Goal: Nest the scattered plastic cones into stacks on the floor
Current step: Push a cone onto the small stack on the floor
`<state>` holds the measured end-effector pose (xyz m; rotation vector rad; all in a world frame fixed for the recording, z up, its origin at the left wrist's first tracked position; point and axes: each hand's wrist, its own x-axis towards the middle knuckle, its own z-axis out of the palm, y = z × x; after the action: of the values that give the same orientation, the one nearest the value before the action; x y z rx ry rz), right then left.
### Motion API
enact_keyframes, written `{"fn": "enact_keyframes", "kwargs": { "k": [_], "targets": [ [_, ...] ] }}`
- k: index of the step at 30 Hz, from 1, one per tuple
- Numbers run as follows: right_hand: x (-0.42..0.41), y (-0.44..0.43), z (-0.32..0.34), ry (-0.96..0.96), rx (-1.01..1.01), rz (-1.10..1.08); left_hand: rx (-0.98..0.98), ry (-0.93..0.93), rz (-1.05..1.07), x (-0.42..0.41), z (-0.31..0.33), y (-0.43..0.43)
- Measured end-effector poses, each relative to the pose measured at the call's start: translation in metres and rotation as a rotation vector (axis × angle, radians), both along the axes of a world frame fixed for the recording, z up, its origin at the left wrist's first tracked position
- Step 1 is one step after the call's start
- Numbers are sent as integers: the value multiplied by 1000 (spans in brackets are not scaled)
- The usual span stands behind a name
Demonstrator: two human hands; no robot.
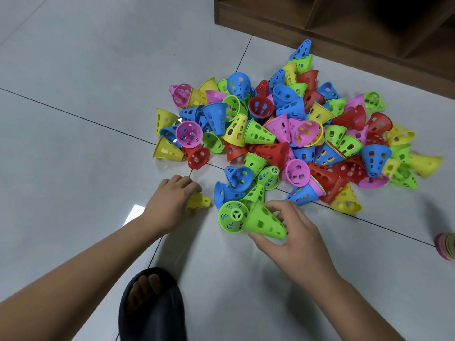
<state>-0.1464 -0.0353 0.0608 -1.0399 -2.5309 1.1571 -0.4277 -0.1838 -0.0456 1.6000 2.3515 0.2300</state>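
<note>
- Scattered perforated plastic cones (283,129) in red, blue, green, yellow and pink lie in a loose heap on the pale tiled floor (73,119), filling the centre and right of the frame.
- My left hand (170,200), at lower centre, has its fingers curled over a small yellow plastic cone (200,200) lying on its side on the tile, apart from the heap.
- My right hand (293,239) clamps thumb and fingers on a bright green plastic cone (266,222); a second green cone (232,216), mouth facing me, touches it on the left.
- A blue cone (224,193) and more green ones sit just above, between my hands and the heap.
- Some cones already hold another: a red cone (261,107) near the heap's top has a blue one inside.
- A brown wooden shelf unit (344,28) stands at upper right; its compartments are too dark to tell any contents.
- A striped stack of nested cones (446,246) shows at the right edge, blurred.
- My foot in a black slide sandal (152,308) rests at the bottom.
</note>
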Motion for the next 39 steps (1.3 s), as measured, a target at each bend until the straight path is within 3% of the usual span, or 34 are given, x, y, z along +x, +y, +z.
{"fn": "enact_keyframes", "kwargs": {
  "k": [8,11,15,27,35,39],
  "targets": [
    [-30,-16,-12,49,15,53,315,-359,397,19,42,-5],
    [-34,-22,-27,19,-7,64,461,-535,439,31,67,-2],
    [-31,-20,-45,1,-25,37,571,-639,385,57,96,4],
    [-10,-4,-64,-121,-35,69,573,-699,222,94,89,6],
    [-18,7,-75,-79,71,-119,317,-533,57,96,56,4],
    [-29,15,-81,-115,55,-66,288,-539,27,93,47,3]
  ]
}}
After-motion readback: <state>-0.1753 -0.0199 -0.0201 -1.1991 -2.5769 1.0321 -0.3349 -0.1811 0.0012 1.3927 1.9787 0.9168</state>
